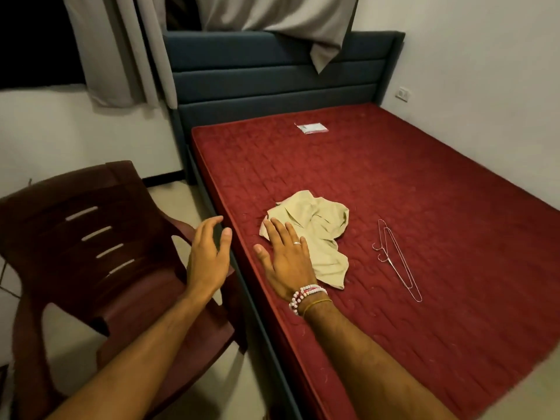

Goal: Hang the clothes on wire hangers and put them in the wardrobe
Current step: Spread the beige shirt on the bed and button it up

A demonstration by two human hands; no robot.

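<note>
A crumpled beige shirt (318, 228) lies on the red mattress (424, 183) near its left edge. To the right of the shirt lie two thin wire hangers (397, 259), one on top of the other, hooks towards me. My right hand (285, 262), with bead bracelets at the wrist, is stretched out flat with straight fingers over the shirt's near left corner. My left hand (209, 256) hovers open above the bed's left edge, fingers relaxed, holding nothing. No wardrobe is in view.
A dark red plastic chair (91, 237) stands close to the bed on the left. A blue padded headboard (272, 74) is at the back, with grey curtains (121, 56) above. A small white packet (312, 127) lies near the mattress head. White walls bound the right side.
</note>
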